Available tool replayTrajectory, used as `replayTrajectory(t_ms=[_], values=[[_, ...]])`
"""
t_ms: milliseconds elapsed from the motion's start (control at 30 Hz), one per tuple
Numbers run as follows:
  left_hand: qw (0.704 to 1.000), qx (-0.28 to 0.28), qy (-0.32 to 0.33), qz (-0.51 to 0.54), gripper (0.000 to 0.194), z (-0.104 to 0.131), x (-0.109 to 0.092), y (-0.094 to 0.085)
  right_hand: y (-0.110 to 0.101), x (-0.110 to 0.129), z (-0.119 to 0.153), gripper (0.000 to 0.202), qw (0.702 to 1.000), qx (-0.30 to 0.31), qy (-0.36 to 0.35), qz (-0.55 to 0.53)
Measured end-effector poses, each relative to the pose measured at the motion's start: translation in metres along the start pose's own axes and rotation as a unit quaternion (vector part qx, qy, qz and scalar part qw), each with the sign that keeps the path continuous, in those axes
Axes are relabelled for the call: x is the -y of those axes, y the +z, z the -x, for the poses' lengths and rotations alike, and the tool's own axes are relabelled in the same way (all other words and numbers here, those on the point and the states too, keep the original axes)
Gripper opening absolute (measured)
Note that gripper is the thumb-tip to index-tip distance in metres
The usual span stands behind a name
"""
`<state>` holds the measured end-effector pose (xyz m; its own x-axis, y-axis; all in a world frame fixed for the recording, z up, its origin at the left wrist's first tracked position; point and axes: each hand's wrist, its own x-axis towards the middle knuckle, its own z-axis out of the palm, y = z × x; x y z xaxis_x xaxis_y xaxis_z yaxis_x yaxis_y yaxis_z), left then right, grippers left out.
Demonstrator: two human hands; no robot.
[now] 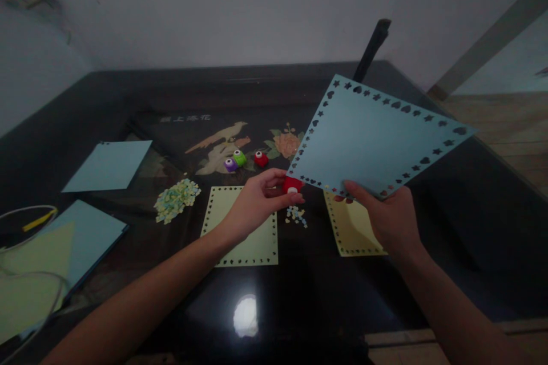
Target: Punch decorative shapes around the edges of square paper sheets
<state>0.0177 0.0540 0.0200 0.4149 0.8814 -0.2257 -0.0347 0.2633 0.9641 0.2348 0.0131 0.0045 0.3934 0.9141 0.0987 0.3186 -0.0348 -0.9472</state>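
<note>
Held red punch (pixel 292 183) part-hidden, left forearm (pixel 145 291) cropped

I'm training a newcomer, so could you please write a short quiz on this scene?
1. True or false: the blue sheet in the right hand has shapes punched along its edges.
2. The left hand holds: A) a pencil; B) a red punch; C) scissors.
3. In the picture, is the larger scrap pile left or right of the punched pale-green sheet?
Key: 1. True; 2. B; 3. Left.
</note>
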Motion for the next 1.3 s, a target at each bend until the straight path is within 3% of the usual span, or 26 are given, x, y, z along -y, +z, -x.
replayTrajectory(t_ms=[533, 700, 1300], values=[[1.000, 0.001, 0.014, -0.001, 0.034, 0.0005, 0.0009, -0.0009, 0.0010, 0.0000, 0.0009, 0.015, 1.000, 0.009, 0.007, -0.001], [1.000, -0.001, 0.012, 0.005, 0.035, 0.0003, 0.0000, -0.0014, 0.0017, 0.0008, 0.0005, 0.017, 1.000, -0.020, -0.016, 0.012], [1.000, 0.000, 0.012, 0.020, 0.034, -0.0006, 0.0020, -0.0020, 0.0013, -0.0033, 0.0003, 0.018, 0.999, -0.027, -0.025, 0.034]])
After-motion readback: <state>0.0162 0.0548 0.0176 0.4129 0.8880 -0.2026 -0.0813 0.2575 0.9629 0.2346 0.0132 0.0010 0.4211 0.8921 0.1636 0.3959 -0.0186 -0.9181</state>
